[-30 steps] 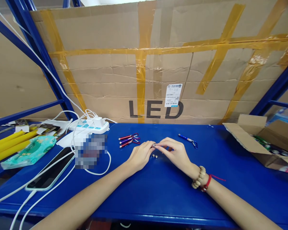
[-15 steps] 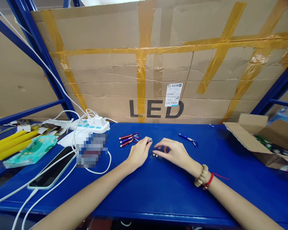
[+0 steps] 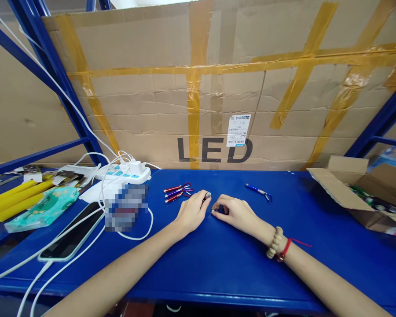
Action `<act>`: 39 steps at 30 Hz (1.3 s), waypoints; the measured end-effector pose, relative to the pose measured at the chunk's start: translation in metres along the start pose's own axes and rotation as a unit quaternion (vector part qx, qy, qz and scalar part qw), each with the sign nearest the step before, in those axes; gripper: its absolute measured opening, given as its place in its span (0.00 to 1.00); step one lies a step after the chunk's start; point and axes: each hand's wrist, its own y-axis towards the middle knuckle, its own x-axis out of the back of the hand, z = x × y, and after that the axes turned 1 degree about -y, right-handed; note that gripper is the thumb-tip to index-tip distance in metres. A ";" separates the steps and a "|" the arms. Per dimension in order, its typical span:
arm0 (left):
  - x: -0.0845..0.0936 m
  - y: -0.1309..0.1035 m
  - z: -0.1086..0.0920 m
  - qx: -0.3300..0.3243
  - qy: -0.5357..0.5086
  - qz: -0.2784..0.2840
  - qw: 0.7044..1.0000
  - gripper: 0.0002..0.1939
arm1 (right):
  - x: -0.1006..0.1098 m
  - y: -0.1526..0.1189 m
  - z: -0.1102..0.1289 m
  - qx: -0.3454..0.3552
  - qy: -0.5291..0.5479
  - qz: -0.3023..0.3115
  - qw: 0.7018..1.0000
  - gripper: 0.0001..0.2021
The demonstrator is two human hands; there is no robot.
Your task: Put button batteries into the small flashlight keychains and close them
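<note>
My left hand (image 3: 192, 212) rests on the blue tabletop (image 3: 191, 268), its fingers closed around a small silver-ended object (image 3: 208, 195) whose body is mostly hidden. Just to the right, my right hand (image 3: 236, 212) has its thumb and index finger together at a tiny shiny piece (image 3: 213, 211) on the table. Left of my left hand lie red and purple penlights (image 3: 176, 193) with carabiner clips, side by side. A blue penlight (image 3: 258, 190) with a clip lies beyond my right hand.
A white power strip (image 3: 128, 172) with cables, a phone (image 3: 71, 231) and yellow tubes (image 3: 23, 198) occupy the left. An open cardboard box (image 3: 336, 187) holding small items stands at the right. A large carton (image 3: 152, 110) forms the back.
The thumb and fingers of my right hand have closed down onto the tiny shiny pieces on the table. My left hand has hardly moved.
</note>
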 end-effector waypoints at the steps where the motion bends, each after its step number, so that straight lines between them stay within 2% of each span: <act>1: 0.000 0.000 0.000 -0.001 0.000 0.000 1.000 0.08 | 0.000 0.000 0.000 -0.006 -0.001 -0.003 1.000 0.04; 9: 0.001 0.000 -0.001 -0.015 0.002 -0.008 1.000 0.09 | 0.002 -0.001 -0.003 -0.006 -0.009 -0.028 1.000 0.04; 14: -0.001 0.000 0.001 -0.031 0.009 -0.006 0.999 0.10 | 0.004 -0.001 -0.004 0.014 0.009 -0.190 0.982 0.10; 16: -0.001 0.000 0.002 -0.036 0.011 -0.003 0.999 0.10 | 0.003 -0.001 -0.003 0.032 0.018 -0.221 0.975 0.11; 21: 0.001 -0.001 0.001 -0.044 0.014 0.005 0.999 0.11 | 0.000 -0.003 -0.002 0.087 0.039 -0.212 0.973 0.10; 33: -0.001 -0.001 0.003 -0.056 0.023 0.025 0.998 0.12 | -0.004 -0.002 -0.002 0.086 0.066 -0.188 0.976 0.12; 39: -0.001 -0.001 0.003 -0.060 0.031 0.027 0.997 0.12 | -0.003 -0.004 0.000 0.082 0.051 -0.209 0.973 0.13</act>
